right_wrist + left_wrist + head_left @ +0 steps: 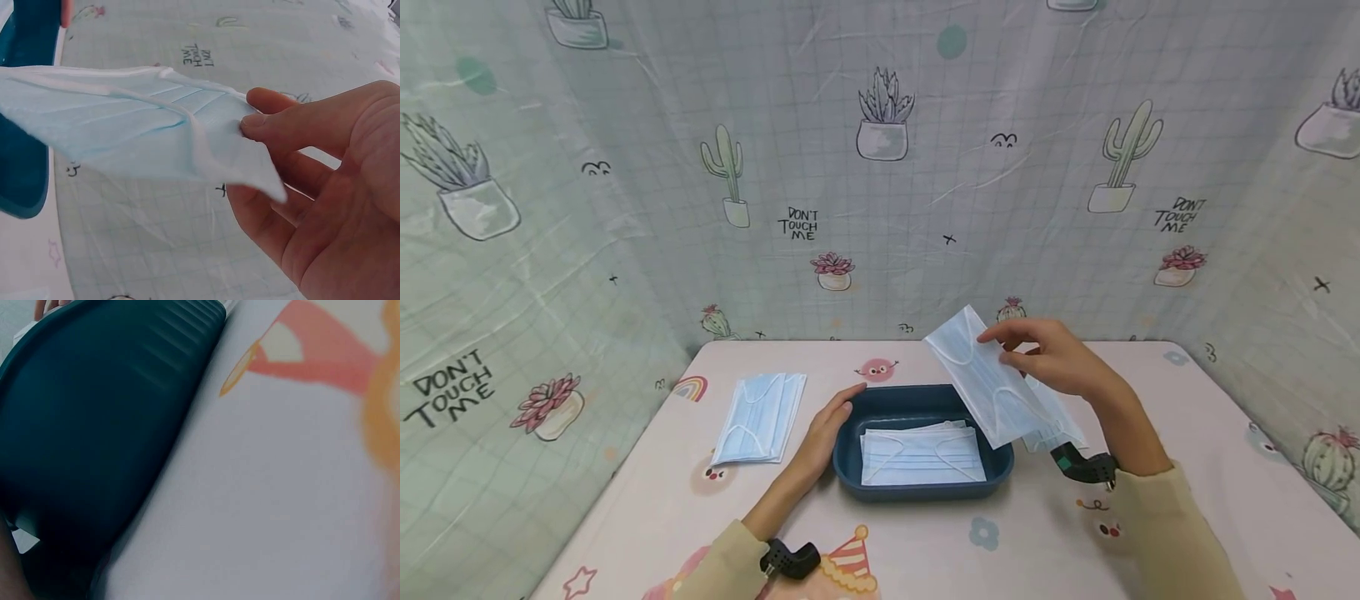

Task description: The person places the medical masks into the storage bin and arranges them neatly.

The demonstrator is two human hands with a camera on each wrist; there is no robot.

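Note:
My right hand [1048,358] pinches a light blue face mask [981,375] between thumb and fingers at its edge. Tilted, the mask hangs over the right side of a dark blue rectangular bin [925,492]; its ear loops show on its face. In the right wrist view, the thumb [269,125] presses on the mask's near end. Inside the bin lies a stack of face masks [921,458], flat toward the front. Against the bin's left end rests my left hand [823,429], its fingers extended along the rim to the back corner. The left wrist view shows mostly the bin's outer wall [94,437].
On the left of the table [925,558] lies a small pile of face masks [760,417]. More masks [1056,417] lie to the right of the bin, partly hidden behind the raised mask and right hand. A printed curtain [955,242] stands behind the table and along its sides.

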